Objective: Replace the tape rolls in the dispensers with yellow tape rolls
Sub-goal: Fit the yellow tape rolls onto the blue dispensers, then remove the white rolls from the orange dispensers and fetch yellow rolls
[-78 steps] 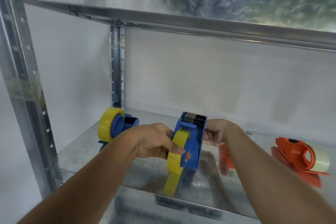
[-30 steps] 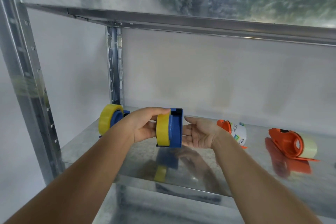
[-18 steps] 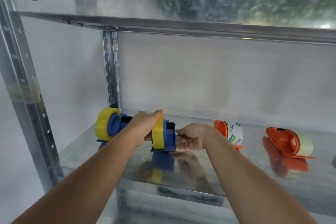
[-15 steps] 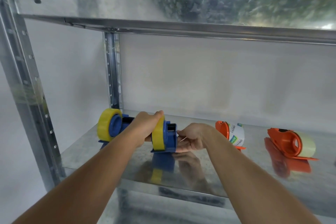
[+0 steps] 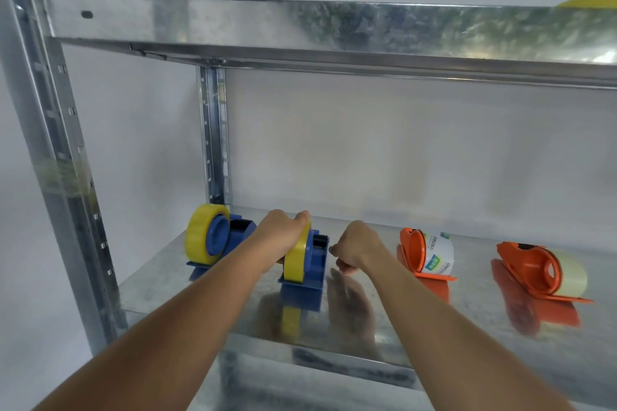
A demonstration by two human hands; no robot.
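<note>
A blue dispenser (image 5: 316,264) with a yellow tape roll (image 5: 296,260) stands on the metal shelf (image 5: 384,320). My left hand (image 5: 280,233) rests over the top of that roll and grips it. My right hand (image 5: 355,245) is just right of the dispenser, fingers curled loosely, apart from it and holding nothing. Another blue dispenser (image 5: 230,237) with a yellow roll (image 5: 200,233) stands to the left. Two orange dispensers stand to the right: one (image 5: 415,253) holds a white labelled roll (image 5: 439,253), the other (image 5: 531,267) a pale clear roll (image 5: 571,274).
An upper metal shelf (image 5: 334,27) spans overhead, with a yellow object (image 5: 591,0) on its far right. Steel uprights stand at the left front (image 5: 56,160) and at the back (image 5: 213,137). A white wall closes the back.
The blue dispenser came down from mid-air and now stands on the shelf. My right hand has let go of it and drawn slightly right; my left hand stays on the yellow roll.
</note>
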